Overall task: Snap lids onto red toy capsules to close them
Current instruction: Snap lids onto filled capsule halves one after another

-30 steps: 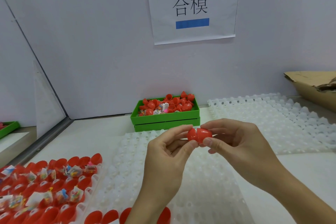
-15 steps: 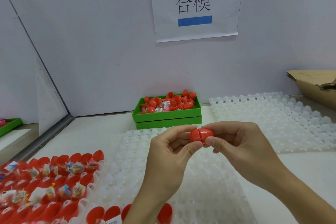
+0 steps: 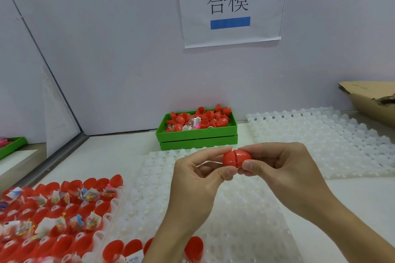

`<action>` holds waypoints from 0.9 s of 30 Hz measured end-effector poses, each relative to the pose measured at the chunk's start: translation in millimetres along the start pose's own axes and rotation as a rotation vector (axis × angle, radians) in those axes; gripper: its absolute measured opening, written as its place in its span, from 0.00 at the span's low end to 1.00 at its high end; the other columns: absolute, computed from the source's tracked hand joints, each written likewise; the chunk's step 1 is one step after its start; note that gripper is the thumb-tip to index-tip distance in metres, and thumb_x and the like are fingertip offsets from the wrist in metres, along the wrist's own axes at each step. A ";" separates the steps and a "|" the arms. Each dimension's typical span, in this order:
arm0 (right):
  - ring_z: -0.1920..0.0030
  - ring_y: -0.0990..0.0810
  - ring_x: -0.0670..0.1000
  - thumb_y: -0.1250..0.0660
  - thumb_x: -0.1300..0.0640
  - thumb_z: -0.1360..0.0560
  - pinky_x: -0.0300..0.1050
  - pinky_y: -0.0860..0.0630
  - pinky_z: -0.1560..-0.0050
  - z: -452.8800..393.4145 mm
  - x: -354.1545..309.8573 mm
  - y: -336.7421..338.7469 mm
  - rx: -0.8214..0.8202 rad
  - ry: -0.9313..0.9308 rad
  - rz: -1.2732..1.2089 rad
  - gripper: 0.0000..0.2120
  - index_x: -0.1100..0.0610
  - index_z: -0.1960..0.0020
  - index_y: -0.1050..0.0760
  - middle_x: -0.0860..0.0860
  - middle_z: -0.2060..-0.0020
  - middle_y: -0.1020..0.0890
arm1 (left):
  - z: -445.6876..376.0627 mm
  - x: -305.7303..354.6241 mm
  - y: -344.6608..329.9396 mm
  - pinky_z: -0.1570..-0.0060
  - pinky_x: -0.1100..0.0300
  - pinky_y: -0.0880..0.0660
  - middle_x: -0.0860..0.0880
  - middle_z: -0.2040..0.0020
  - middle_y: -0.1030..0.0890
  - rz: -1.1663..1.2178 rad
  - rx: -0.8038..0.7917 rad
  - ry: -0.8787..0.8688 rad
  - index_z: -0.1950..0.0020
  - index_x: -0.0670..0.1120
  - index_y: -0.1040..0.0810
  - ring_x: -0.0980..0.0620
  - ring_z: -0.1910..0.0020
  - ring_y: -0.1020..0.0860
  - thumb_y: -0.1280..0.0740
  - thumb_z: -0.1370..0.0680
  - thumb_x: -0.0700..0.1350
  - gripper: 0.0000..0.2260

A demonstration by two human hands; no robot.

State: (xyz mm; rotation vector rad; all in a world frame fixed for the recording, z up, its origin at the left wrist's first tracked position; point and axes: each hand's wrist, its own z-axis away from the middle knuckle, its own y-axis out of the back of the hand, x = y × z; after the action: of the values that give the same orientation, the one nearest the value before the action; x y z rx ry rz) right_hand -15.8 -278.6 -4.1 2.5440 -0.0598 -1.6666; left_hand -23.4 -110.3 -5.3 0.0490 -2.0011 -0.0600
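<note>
From the head camera, both hands meet above a white dimpled plastic tray that lies on the white table. Between them is a red toy capsule, held in the air with its long axis sideways — a dark seam runs round its middle where the two halves join, and a thin gap shows there. The left hand pinches the capsule's left half between the thumb below and the forefinger on top, the other fingers curled behind. The right hand pinches the right half the same way, thumb at the front and fingers wrapped over the top and back. The two thumbs nearly touch under the seam.

At the lower left a tray of open red capsule halves stands in rows, many holding small toys in clear bags; that part is blurred. More open red halves sit along the bottom edge just beside the left forearm.

Further back, against the pale wall, two stacked green bins hold a loose heap of red capsule parts and bagged toys. A second white dimpled tray lies to the right of them, and a torn cardboard box sits at the far right edge. On the wall hangs a paper sign with two printed characters — strips of blue tape above and below them.
</note>
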 end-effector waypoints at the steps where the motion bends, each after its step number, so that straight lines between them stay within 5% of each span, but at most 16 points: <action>1: 0.62 0.13 0.50 0.26 0.69 0.31 0.36 0.19 0.59 0.0 -0.6 0.1 0.004 -0.001 -0.012 0.12 0.57 0.50 0.15 0.49 0.62 0.13 | 0.0 0.0 -0.2 0.59 0.63 0.19 0.51 0.59 0.14 0.015 0.004 0.005 0.52 0.53 0.15 0.51 0.62 0.15 0.24 0.31 0.34 0.15; 4: 0.61 0.13 0.51 0.25 0.65 0.32 0.37 0.18 0.58 -0.3 -3.8 1.8 0.018 -0.010 -0.073 0.11 0.56 0.52 0.16 0.50 0.61 0.13 | 0.2 -0.1 -0.1 0.57 0.63 0.19 0.50 0.56 0.14 0.059 0.031 0.019 0.50 0.50 0.16 0.50 0.58 0.14 0.23 0.34 0.42 0.13; 11: 0.60 0.13 0.49 0.23 0.69 0.34 0.37 0.18 0.55 1.4 -6.8 -0.6 0.011 0.027 0.014 0.15 0.50 0.56 0.16 0.47 0.61 0.13 | -0.8 -1.9 0.3 0.56 0.68 0.21 0.52 0.56 0.13 0.038 0.009 -0.024 0.50 0.51 0.15 0.54 0.56 0.15 0.24 0.30 0.32 0.16; 17: 0.59 0.13 0.48 0.22 0.69 0.34 0.39 0.18 0.53 2.2 -5.7 -0.9 0.006 0.073 0.081 0.19 0.47 0.54 0.15 0.47 0.61 0.13 | -1.4 -1.7 1.3 0.54 0.67 0.21 0.49 0.55 0.14 0.028 -0.017 -0.024 0.50 0.54 0.14 0.52 0.55 0.15 0.24 0.32 0.32 0.19; 23: 0.59 0.13 0.47 0.22 0.70 0.34 0.38 0.18 0.54 3.3 -6.8 -2.3 0.028 0.103 0.108 0.22 0.42 0.57 0.17 0.45 0.61 0.13 | -1.0 -0.4 3.3 0.53 0.68 0.21 0.51 0.53 0.14 0.019 -0.073 -0.026 0.48 0.52 0.15 0.54 0.53 0.16 0.25 0.35 0.42 0.16; 27: 0.59 0.14 0.47 0.22 0.68 0.34 0.37 0.19 0.54 3.9 -7.6 -2.5 -0.020 0.101 0.121 0.21 0.42 0.54 0.17 0.45 0.60 0.13 | -1.6 -3.3 3.9 0.55 0.68 0.21 0.54 0.54 0.14 -0.045 -0.037 -0.021 0.47 0.53 0.16 0.56 0.54 0.16 0.25 0.30 0.36 0.16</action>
State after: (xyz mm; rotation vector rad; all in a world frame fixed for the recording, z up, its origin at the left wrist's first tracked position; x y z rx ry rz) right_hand -22.4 -275.7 1.1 2.5501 -0.1840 -1.4860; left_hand -20.6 -106.3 -7.4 0.0698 -2.0192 -0.1262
